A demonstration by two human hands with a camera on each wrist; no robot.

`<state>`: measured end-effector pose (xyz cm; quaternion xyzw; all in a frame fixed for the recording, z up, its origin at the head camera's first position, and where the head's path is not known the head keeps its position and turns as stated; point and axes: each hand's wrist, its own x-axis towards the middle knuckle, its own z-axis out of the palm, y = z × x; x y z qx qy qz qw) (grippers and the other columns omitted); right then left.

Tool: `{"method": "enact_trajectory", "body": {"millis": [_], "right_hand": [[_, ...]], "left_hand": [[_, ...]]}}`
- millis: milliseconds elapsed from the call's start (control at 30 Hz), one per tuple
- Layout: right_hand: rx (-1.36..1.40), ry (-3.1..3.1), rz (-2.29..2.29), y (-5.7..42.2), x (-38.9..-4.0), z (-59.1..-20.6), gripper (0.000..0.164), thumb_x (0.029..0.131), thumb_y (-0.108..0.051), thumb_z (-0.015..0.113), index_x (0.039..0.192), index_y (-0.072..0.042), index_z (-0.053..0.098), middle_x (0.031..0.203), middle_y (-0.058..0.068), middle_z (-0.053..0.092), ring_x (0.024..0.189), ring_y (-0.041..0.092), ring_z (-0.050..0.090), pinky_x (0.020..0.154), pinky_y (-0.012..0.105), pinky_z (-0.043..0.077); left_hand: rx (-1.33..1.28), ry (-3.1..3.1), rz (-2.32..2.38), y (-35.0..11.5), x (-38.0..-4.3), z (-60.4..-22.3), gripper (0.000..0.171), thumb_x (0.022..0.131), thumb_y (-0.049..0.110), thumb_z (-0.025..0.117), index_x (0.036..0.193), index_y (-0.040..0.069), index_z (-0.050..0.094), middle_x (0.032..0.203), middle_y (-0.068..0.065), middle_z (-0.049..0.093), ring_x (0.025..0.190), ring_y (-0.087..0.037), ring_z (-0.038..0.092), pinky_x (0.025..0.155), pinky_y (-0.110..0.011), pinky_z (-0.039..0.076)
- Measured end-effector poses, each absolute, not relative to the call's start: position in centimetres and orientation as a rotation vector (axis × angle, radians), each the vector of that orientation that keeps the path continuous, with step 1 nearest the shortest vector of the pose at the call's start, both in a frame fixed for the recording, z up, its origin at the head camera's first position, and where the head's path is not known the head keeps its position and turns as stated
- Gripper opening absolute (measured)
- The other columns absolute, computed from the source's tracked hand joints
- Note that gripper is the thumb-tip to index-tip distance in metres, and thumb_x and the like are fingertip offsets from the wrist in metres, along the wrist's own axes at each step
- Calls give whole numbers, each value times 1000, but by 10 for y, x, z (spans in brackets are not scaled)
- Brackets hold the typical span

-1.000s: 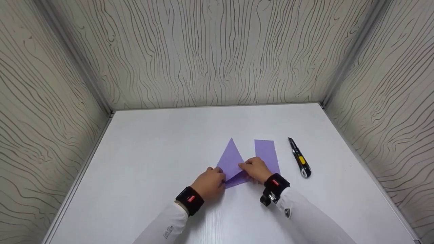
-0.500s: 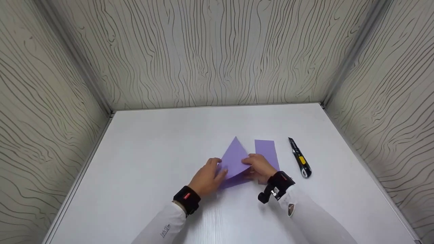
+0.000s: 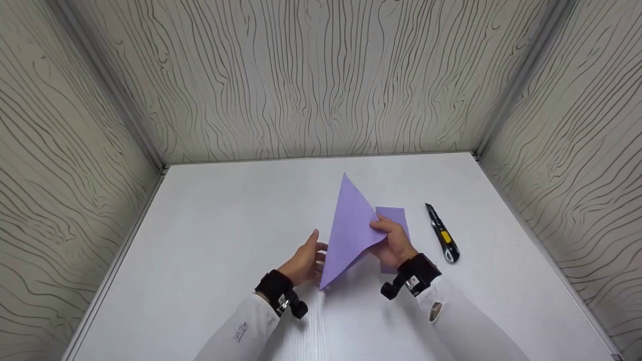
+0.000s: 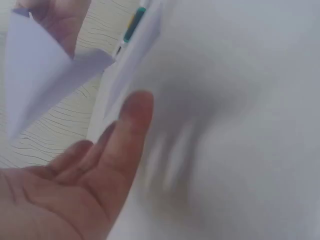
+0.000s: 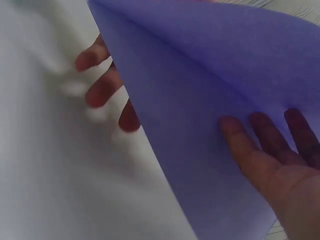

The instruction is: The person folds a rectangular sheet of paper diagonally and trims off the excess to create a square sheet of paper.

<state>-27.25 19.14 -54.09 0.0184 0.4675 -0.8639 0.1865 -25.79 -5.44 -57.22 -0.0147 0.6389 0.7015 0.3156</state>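
A purple sheet of paper, folded into a triangle, is raised off the table and tilted. My right hand grips its right edge, thumb on the front face. In the right wrist view, the fingers of the right hand lie against the inside of the fold of the paper. My left hand is beside the paper's left edge, fingers extended. The left wrist view shows the left hand holding nothing, apart from the paper.
A purple paper strip lies on the white table, partly hidden behind my right hand. Further right is a black and yellow utility knife. Wood-patterned panels enclose the table at the back and sides.
The folded paper has risen off the table and turned, its lower left corner now pointing toward me. My left hand has let go of it, while my right hand keeps its grip.
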Motion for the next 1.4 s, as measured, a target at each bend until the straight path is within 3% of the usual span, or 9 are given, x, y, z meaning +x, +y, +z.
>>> {"method": "enact_trajectory", "body": {"millis": [233, 333, 467, 567, 667, 867, 1033, 1233, 1400], "right_hand": [[-194, 1079, -2450, 190, -266, -532, 28, 101, -10, 55, 125, -20, 67, 112, 0, 73, 100, 17, 69, 91, 32, 54], [-197, 1058, -2447, 193, -266, -533, 31, 100, -10, 54, 128, -19, 64, 114, 2, 73, 101, 18, 69, 91, 32, 55], [-163, 1084, -2477, 199, -268, -536, 30, 100, -9, 53, 127, -18, 61, 111, 2, 73, 98, 18, 71, 88, 31, 57], [-176, 1114, -2480, 205, -269, -541, 31, 101, -7, 52, 129, -18, 61, 113, 2, 73, 99, 17, 71, 89, 30, 57], [-194, 1166, -2462, 211, -270, -546, 36, 103, -4, 48, 131, -20, 63, 117, 2, 74, 103, 17, 72, 92, 30, 57], [-115, 1522, -2312, 220, -272, -557, 35, 102, 1, 49, 121, -21, 70, 110, -2, 76, 100, 14, 74, 87, 29, 59], [24, 1878, -2051, 222, -274, -566, 13, 99, -3, 65, 91, -15, 65, 94, -2, 72, 82, 13, 72, 64, 26, 58], [116, 2144, -1729, 220, -267, -572, 29, 97, -13, 77, 73, -12, 62, 63, -4, 62, 48, 6, 57, 48, 20, 49], [46, 2401, -1417, 214, -261, -576, 30, 96, -19, 80, 71, -5, 70, 51, -4, 63, 42, 4, 56, 43, 20, 46]], "left_hand": [[113, 1313, 1921, -46, -257, -565, 88, 112, 67, 9, 136, 3, 65, 113, -18, 75, 89, -33, 75, 78, -45, 60], [144, 1352, 1959, -45, -258, -562, 62, 116, 53, 25, 121, 10, 70, 105, -9, 73, 85, -22, 69, 74, -36, 59], [99, 1443, 2091, -49, -262, -560, 26, 112, 21, 51, 118, 4, 70, 95, -1, 71, 84, -13, 68, 75, -27, 59], [26, 1547, 2185, -56, -267, -561, 30, 104, 5, 62, 129, -11, 66, 96, -2, 75, 84, -11, 72, 76, -24, 60], [-53, 1650, 2224, -67, -271, -564, 41, 98, 2, 70, 134, -17, 62, 98, -5, 76, 87, -13, 73, 78, -25, 61], [-187, 1881, 2223, -88, -281, -567, 21, 95, 1, 77, 112, -11, 72, 90, -4, 74, 80, -13, 72, 74, -27, 62], [-190, 2170, 2090, -103, -288, -572, 12, 92, -2, 78, 101, -10, 75, 84, -4, 71, 72, -13, 71, 69, -30, 65], [-91, 2496, 1780, -111, -293, -582, 7, 89, -2, 77, 84, -5, 73, 75, -2, 66, 66, -12, 63, 61, -25, 56], [70, 2806, 1489, -114, -307, -617, 16, 84, 4, 75, 71, 7, 68, 66, 1, 61, 60, -15, 56, 54, -27, 44]]}}
